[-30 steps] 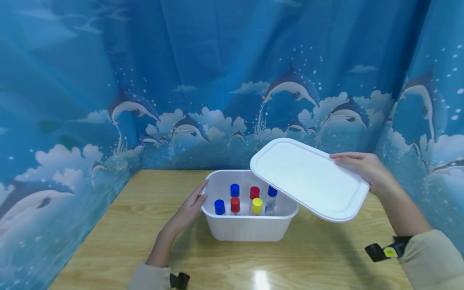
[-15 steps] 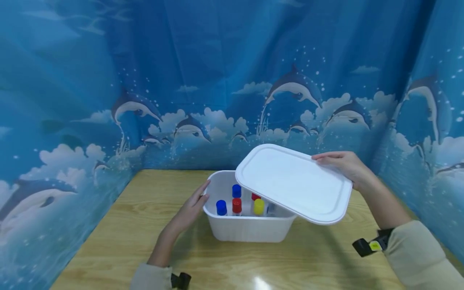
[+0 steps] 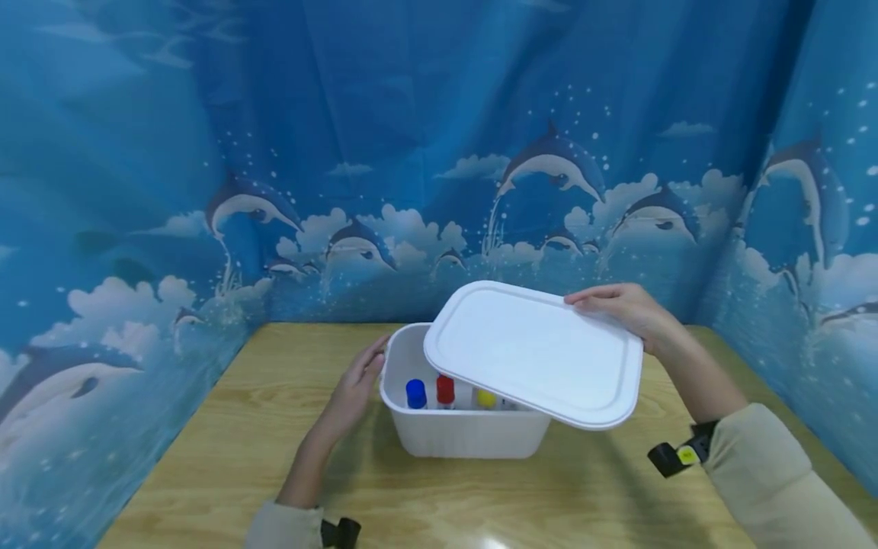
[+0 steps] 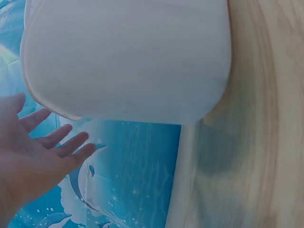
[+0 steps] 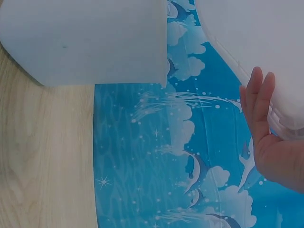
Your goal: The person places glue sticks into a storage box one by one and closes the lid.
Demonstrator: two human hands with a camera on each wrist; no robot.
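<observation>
A white plastic box point(image 3: 473, 435) stands on the table, with several capped bottles inside. A blue cap point(image 3: 415, 393), a red cap point(image 3: 445, 390) and part of a yellow cap point(image 3: 485, 399) show; the lid hides the rest. My left hand point(image 3: 353, 385) is at the box's left end, its fingertips at the rim. In the left wrist view the fingers point(image 4: 71, 143) are spread and fairly straight. My right hand point(image 3: 627, 309) grips the white lid point(image 3: 535, 354) by its right end, thumb on top and other fingers underneath. Tilted, the lid hangs over the box's right part.
The wooden table point(image 3: 247, 435) carries the box near its far edge. A blue dolphin-print curtain point(image 3: 411, 152) hangs behind and along both sides. Black wrist cameras sit on both forearms, the right one point(image 3: 675, 456) above the table.
My right hand has carried the lid leftward and slightly down, so it covers more of the box and hides the back bottles. My left hand has stayed at the box's left end.
</observation>
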